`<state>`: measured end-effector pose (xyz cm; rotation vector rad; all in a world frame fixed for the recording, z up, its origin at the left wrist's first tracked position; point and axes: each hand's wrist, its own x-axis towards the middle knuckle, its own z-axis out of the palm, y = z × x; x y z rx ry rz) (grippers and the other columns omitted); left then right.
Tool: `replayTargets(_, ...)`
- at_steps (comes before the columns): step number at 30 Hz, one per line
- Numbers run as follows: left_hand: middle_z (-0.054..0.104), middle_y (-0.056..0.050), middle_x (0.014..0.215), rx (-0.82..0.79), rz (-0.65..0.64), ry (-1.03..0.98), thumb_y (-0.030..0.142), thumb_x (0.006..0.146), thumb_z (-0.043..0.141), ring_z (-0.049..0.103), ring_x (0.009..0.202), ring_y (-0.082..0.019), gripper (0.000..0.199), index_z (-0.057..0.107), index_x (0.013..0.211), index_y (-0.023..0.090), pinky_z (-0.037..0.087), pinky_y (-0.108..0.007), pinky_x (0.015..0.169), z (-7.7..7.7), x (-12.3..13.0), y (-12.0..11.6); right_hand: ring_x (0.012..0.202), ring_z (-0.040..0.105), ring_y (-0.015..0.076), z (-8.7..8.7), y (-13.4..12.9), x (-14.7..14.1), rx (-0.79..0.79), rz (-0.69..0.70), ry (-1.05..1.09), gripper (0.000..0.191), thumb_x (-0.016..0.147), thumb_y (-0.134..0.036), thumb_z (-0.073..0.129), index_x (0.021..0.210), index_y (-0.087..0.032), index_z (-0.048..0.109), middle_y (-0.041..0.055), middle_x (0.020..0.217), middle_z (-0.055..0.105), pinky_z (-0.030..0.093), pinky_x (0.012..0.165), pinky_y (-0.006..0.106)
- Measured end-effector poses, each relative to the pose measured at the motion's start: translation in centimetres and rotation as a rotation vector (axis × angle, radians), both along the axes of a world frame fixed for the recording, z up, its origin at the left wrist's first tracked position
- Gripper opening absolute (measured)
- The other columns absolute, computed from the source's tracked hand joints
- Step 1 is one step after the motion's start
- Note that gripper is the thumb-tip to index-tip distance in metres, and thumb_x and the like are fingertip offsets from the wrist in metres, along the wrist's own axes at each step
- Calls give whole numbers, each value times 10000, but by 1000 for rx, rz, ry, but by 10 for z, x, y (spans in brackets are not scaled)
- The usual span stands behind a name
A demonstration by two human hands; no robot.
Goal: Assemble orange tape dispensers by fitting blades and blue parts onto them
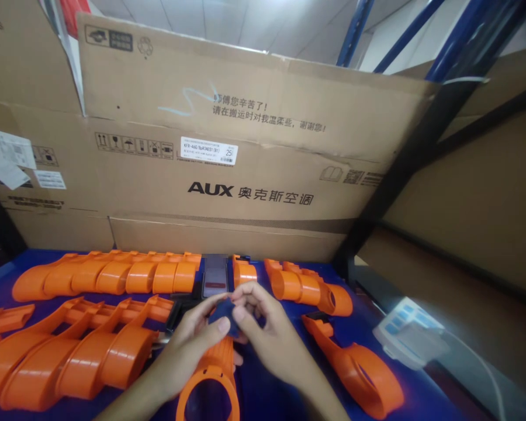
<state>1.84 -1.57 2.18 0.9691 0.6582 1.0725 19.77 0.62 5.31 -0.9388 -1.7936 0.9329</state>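
Observation:
An orange plastic part with a round ring end [208, 374] is held between both hands, the ring pointing down toward me. At its upper end sits a small dark blue piece [222, 313]. My left hand [197, 330] is closed around this end, its thumb on the blue piece. My right hand [263, 324] has its fingers curled, thumb and fingertips pressed at the right side of the blue piece. The fingertips partly hide what is gripped there. Just behind the hands stands a dark grey device [215, 275] with a flat face.
Rows of similar orange parts lie at the back left [114, 276], front left [83, 356] and back right [302, 286] on the blue surface [272, 386]. One more orange part [363, 374] lies at right, near a white corded device [409, 333]. Cardboard panels [263, 193] wall off the back.

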Motion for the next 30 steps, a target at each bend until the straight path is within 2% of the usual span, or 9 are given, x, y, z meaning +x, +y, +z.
replayTargets(2, 804, -164, 968, -56, -8, -34, 502, 886, 708, 777, 696, -271, 671, 504, 1432, 169, 604, -356, 640, -3, -3, 1, 764, 586, 173, 4, 4, 13, 84, -111, -62, 315, 1056, -436, 438, 904, -216, 604, 12, 807, 607, 473, 710, 290)
replayTargets(5, 807, -174, 936, -133, 5, -133, 606, 879, 654, 751, 657, -263, 780, 448, 1484, 159, 566, -326, 588, -7, -7, 3, 528, 425, 136, 7, 8, 33, 148, -301, -255, 176, 974, -375, 606, 886, -225, 632, -64, 579, 423, 335, 521, 258)
replayTargets(7, 807, -164, 933, -178, 14, -192, 625, 878, 641, 720, 606, -229, 802, 439, 1499, 160, 535, -295, 565, -10, -9, 4, 484, 380, 126, 9, 8, 43, 141, -253, -358, 100, 945, -317, 633, 899, -231, 652, -81, 543, 383, 272, 485, 252)
replayTargets(9, 805, -151, 904, -210, -1, -217, 615, 888, 633, 687, 548, -204, 786, 450, 1497, 153, 512, -282, 545, -12, -10, 4, 489, 419, 125, 10, 6, 48, 134, -180, -450, 21, 897, -238, 654, 915, -239, 665, -79, 546, 443, 267, 491, 247)
replayTargets(15, 751, -83, 678, -217, -44, -198, 577, 886, 665, 682, 534, -211, 732, 540, 1443, 120, 496, -273, 556, -13, -8, 1, 532, 503, 128, 7, 2, 43, 105, -102, -661, 238, 720, -36, 608, 832, -238, 664, -66, 574, 580, 261, 521, 250)
replayTargets(18, 790, -112, 828, -202, -20, -225, 517, 899, 682, 708, 592, -212, 630, 576, 1407, 159, 524, -284, 589, -13, -4, 0, 505, 468, 114, 5, 5, 43, 69, -118, -620, 254, 676, 1, 546, 757, -222, 638, -71, 548, 541, 239, 497, 242)
replayTargets(22, 762, -147, 1193, -96, 42, -295, 390, 881, 731, 752, 959, -288, 441, 668, 1269, 190, 585, -369, 819, -14, 0, 2, 521, 443, 109, 5, 9, 48, 19, -117, -434, 204, 693, -22, 536, 732, -207, 614, -64, 567, 506, 277, 489, 220)
replayTargets(25, 762, -129, 1207, -98, -6, -294, 353, 883, 732, 719, 1110, -320, 394, 692, 1245, 203, 566, -411, 934, -13, 2, 0, 549, 458, 110, 4, 11, 47, -14, -131, -197, 143, 735, -72, 556, 767, -203, 605, -54, 614, 511, 331, 507, 214)
replayTargets(30, 769, -126, 1189, -103, -88, -224, 317, 891, 728, 712, 1142, -329, 359, 717, 1234, 210, 587, -416, 911, -5, 1, -9, 555, 443, 107, 2, 12, 32, -30, -201, 83, 82, 817, -224, 665, 788, -207, 590, -56, 630, 486, 354, 529, 224)
